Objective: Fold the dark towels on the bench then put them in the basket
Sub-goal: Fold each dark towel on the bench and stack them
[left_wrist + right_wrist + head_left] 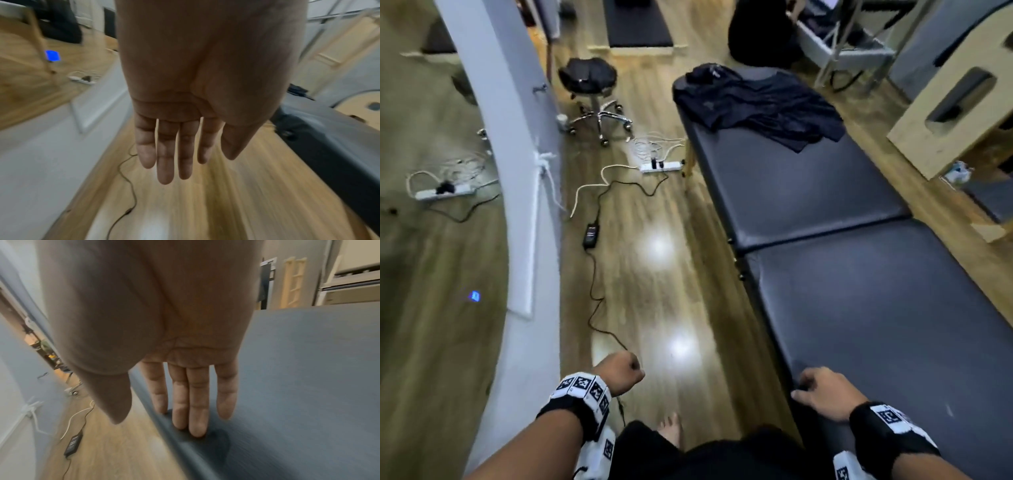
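Several dark towels (756, 106) lie crumpled in a loose heap at the far end of a long dark padded bench (859, 291). Nothing lies on the near half of the bench. My left hand (631, 368) hangs over the wooden floor to the left of the bench and holds nothing; in the left wrist view its fingers (166, 162) are straight and relaxed. My right hand (804, 385) rests on the bench's near left edge, its straight fingertips (197, 426) touching the padding (308, 386). I see no basket in any view.
A black stool (590, 85) on wheels stands far left of the bench. A power strip (661, 167), white cords and a black adapter (589, 234) with its cable lie on the floor. A grey wall (524, 171) runs along the left. A wooden box (945, 102) stands at the right.
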Available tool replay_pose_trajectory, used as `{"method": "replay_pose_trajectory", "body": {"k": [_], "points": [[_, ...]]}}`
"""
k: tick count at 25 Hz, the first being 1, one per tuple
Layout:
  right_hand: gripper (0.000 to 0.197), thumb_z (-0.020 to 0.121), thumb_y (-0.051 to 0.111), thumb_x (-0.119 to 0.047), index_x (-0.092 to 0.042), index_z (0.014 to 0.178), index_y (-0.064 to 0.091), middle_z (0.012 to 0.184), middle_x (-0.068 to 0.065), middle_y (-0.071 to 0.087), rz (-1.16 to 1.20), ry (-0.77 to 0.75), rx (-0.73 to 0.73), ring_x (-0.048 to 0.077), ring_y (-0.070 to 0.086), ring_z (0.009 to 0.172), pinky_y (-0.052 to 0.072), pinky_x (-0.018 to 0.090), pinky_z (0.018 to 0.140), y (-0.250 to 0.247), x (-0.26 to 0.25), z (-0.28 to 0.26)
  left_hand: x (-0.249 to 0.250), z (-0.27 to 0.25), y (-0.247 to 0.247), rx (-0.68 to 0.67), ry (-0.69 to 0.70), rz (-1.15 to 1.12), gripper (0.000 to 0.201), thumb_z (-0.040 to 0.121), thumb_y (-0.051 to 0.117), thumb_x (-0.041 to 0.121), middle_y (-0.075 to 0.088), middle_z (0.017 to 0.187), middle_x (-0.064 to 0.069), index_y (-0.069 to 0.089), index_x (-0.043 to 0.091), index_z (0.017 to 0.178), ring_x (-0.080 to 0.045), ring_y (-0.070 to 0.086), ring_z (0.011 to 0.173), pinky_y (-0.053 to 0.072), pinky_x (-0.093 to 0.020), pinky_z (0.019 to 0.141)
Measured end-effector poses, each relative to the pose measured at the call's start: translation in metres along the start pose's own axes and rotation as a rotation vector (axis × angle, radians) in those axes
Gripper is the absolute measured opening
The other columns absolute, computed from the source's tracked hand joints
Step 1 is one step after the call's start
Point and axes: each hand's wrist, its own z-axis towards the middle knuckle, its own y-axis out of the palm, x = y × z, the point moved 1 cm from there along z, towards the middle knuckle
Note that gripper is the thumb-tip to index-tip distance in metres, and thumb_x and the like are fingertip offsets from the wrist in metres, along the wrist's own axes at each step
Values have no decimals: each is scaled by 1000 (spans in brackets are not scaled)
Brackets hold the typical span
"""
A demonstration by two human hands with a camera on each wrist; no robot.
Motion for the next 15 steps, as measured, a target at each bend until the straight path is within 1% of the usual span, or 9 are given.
{"method": "replay_pose_trajectory", "body": {"k": [2,4,6,8,9,11,12,14,15], "points": [[35,82,69,-54,-32,110,69,106,-8,71,-57,-49,1,13,66,105,49,24,88,-16,-32,29,-32,4,-12,-13,-75,-118,25,93,58,30,68,83,-8,72,10,89,-22,63,74,50,-28,70],[46,86,68,-55,-27,123,67,112,-8,68,-118,-91,-69,13,64,104,47,24,88,-27,-65,57,-55,10,-23,-40,-133,-228,24,93,58,25,67,75,-10,67,9,76,-22,60,65,49,-27,62],[47,87,67,-56,-24,121,66,104,-8,65,-131,-117,-152,12,62,96,46,23,83,-37,-96,82,-66,18,-35,-62,-177,-304,27,94,57,22,58,67,-9,59,11,70,-23,55,56,44,-24,54],[44,87,69,-55,-24,118,68,94,-10,63,-121,-156,-167,11,61,93,45,21,78,-49,-129,116,-72,28,-58,-53,-237,-351,23,97,56,21,56,69,-7,59,10,76,-18,52,48,39,-17,43],[42,87,69,-54,-25,117,68,94,-10,63,-120,-195,-160,11,62,93,45,19,74,-58,-145,136,-75,35,-72,-41,-261,-358,21,97,56,21,57,72,-8,60,9,81,-16,53,48,36,-15,39],[36,89,69,-50,-24,114,69,96,-9,62,-146,-250,-164,9,63,88,44,12,62,-79,-173,174,-82,48,-104,-11,-316,-355,19,96,56,22,63,78,-9,63,7,87,-19,57,53,34,-14,36],[32,89,69,-48,-24,110,69,95,-9,62,-155,-261,-167,8,63,83,43,12,58,-92,-187,189,-84,51,-124,2,-351,-352,20,96,56,22,65,81,-8,65,5,92,-19,58,55,35,-15,37],[25,89,69,-47,-27,102,67,89,-9,64,-127,-259,-165,8,62,76,42,12,53,-119,-212,215,-85,58,-161,31,-376,-351,22,95,56,21,65,84,-8,67,3,99,-18,59,56,37,-16,37],[24,89,69,-47,-27,101,67,85,-9,65,-117,-265,-154,8,62,74,43,12,52,-134,-226,230,-85,67,-183,59,-378,-365,22,95,56,22,66,83,-7,68,4,99,-18,60,57,37,-16,37]]}}
